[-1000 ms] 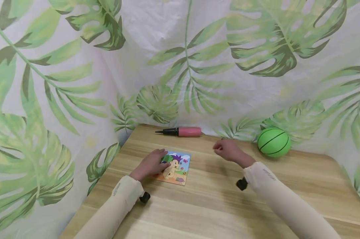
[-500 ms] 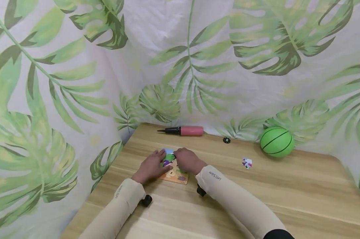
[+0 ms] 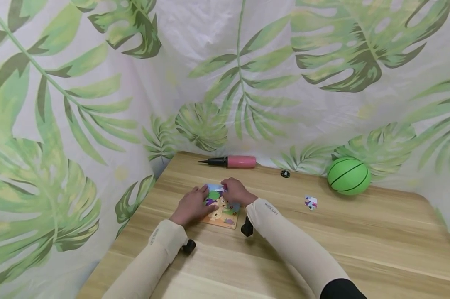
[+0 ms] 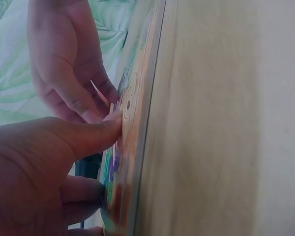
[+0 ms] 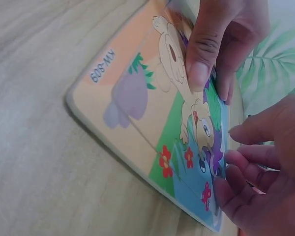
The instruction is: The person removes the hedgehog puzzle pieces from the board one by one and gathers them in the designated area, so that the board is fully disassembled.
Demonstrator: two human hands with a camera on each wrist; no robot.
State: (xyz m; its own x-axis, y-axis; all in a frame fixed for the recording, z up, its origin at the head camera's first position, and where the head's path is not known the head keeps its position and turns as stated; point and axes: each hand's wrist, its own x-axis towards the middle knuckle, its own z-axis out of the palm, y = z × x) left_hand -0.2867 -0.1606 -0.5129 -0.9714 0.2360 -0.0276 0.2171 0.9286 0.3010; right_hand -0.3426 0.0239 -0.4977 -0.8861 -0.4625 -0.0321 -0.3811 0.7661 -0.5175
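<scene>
A square jigsaw puzzle board [image 3: 225,220] with a cartoon character lies on the wooden table; the right wrist view shows its orange corner up close. My left hand [image 3: 192,205] rests on the board's left side, its thumb [image 4: 101,135] laid on the picture and its other fingers [image 4: 83,189] spread near the far left edge. My right hand [image 3: 237,192] is bent over the far right part of the board. It pinches a small puzzle piece [image 4: 99,92], seen as a thin edge in the left wrist view and mostly hidden by the fingers [image 5: 238,196].
A loose puzzle piece [image 3: 311,202] lies to the right of the board. Toward the back are a pink and black hand pump [image 3: 241,162], a small round black object [image 3: 285,174] and a green ball [image 3: 349,176]. A leaf-print cloth [image 3: 262,83] hangs behind the table.
My right hand has come left from near the ball to the board, exposing the loose piece and the round black object. My left hand has stayed on the board.
</scene>
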